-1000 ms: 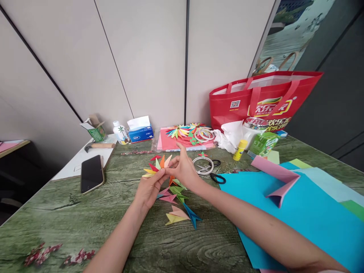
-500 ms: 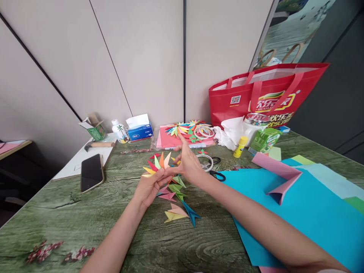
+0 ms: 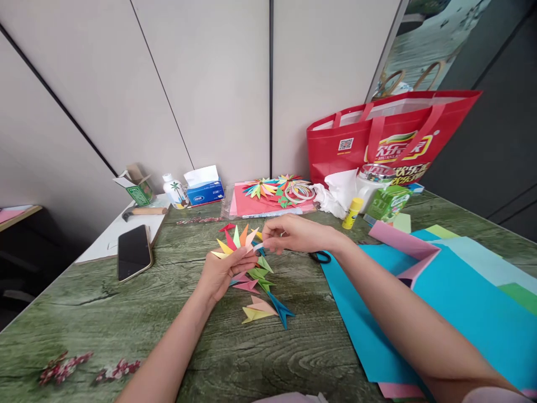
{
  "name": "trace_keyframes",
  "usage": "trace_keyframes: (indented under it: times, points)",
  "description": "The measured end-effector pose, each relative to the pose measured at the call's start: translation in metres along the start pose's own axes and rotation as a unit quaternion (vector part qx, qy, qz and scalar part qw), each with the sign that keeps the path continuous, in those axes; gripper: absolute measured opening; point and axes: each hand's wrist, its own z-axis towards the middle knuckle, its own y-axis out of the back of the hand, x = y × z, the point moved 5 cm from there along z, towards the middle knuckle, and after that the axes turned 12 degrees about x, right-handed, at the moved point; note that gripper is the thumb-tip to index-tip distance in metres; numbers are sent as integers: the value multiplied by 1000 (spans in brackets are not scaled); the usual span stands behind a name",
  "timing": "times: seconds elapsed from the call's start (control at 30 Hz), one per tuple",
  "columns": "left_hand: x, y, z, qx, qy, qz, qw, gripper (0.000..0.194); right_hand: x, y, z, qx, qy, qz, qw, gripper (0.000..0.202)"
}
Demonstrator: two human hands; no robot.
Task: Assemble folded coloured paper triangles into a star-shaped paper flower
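Note:
My left hand (image 3: 222, 271) is closed on a fan of folded paper points (image 3: 236, 238) in red, green, orange, yellow and pale pink. A thin white strip (image 3: 258, 246), like tape backing, runs from the pink end of the fan to my right hand (image 3: 289, 232). The fingers of that hand are pinched on the strip's end. Loose folded green pieces (image 3: 260, 273) and a pink piece (image 3: 246, 285) lie just below the hands. Closer to me rest a blue folded piece (image 3: 282, 310) and a peach-and-yellow pair (image 3: 258, 309). Scissors (image 3: 321, 257) are partly hidden behind my right forearm.
Blue paper sheets (image 3: 377, 313) cover the right side, with a folded pink sheet (image 3: 403, 240) on top. A glue stick (image 3: 353, 213), tissue box (image 3: 205, 187), phone (image 3: 134, 253), hammer (image 3: 145, 211), finished paper stars (image 3: 260, 188) and a red bag (image 3: 331, 154) stand around.
My right hand has drawn back to the right from the fan. Its fingers, stretched out before, are now pinched on the white strip. My left hand keeps its hold on the fan.

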Motion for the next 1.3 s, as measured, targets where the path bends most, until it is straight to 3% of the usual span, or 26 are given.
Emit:
trace_keyframes:
  times: [0.17, 1.0, 1.3]
  points:
    - [1, -3, 0, 11, 8, 24, 1000, 24, 0, -1, 3, -18, -42, -151, 987, 16]
    - [2, -7, -1, 22, 2, 59, 998, 32, -1, -4, 9, -52, -89, -217, 971, 18]
    - [3, -7, 0, 21, 4, 70, 997, 27, -1, -5, 9, -63, -116, -250, 959, 16]
